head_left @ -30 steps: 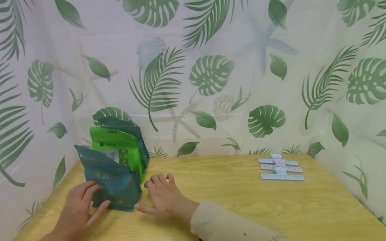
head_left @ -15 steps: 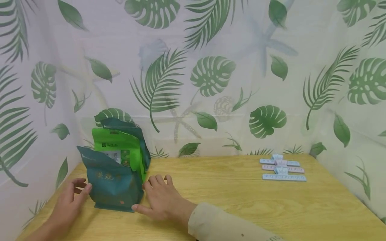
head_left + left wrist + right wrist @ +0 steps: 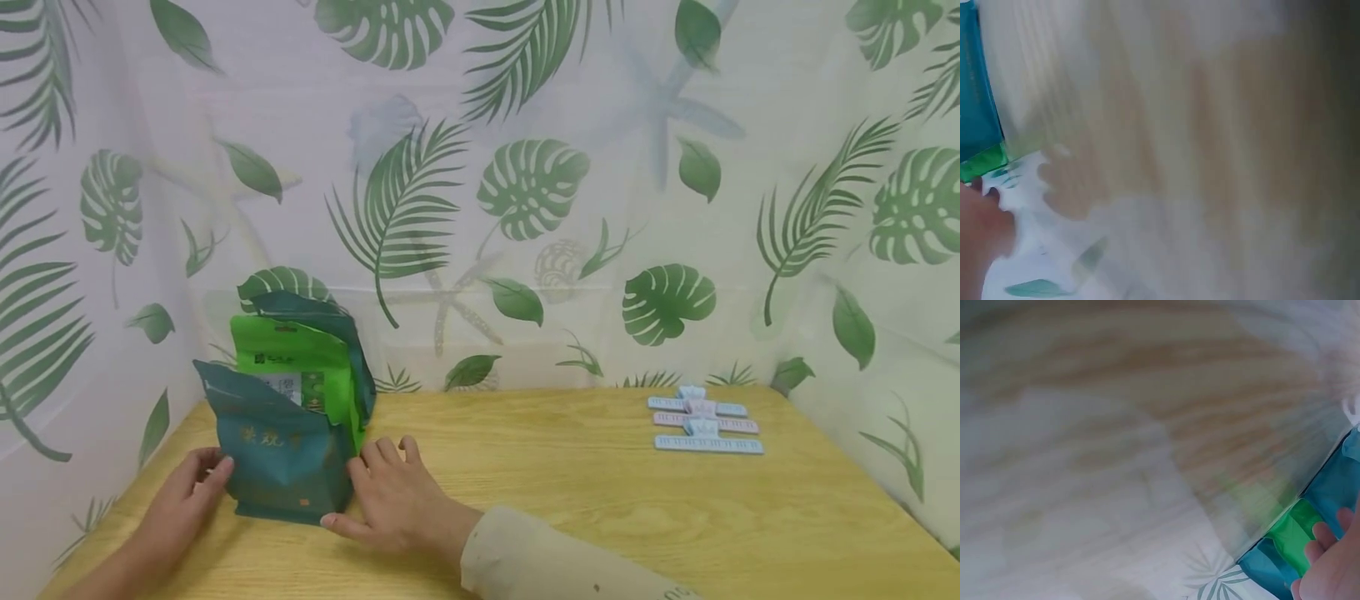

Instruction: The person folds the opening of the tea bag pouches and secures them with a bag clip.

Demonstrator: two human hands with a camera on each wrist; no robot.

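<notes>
Three stand-up pouches stand one behind another at the left of the table. In front is a teal pouch (image 3: 277,467) with gold characters, then a bright green pouch (image 3: 288,346), and at the back another teal pouch (image 3: 311,307). My left hand (image 3: 180,500) touches the front pouch's left edge, thumb toward the front; its other fingertips are partly hidden. At the lower right side of that pouch, my right hand (image 3: 397,500) lies with the fingers along its side and the thumb near its bottom corner. The right wrist view shows the hand (image 3: 1335,565) beside the pouches.
Three long clips lie in a row at the table's far right: a light blue clip (image 3: 708,444), a pink clip (image 3: 738,425) and another light blue clip (image 3: 731,409). A leaf-printed cloth (image 3: 555,83) encloses the wooden table (image 3: 570,508) at the back and sides.
My left hand has drawn back from the front pouch's face to its left edge. The right hand has shifted slightly left against its side. The pouches look unmoved.
</notes>
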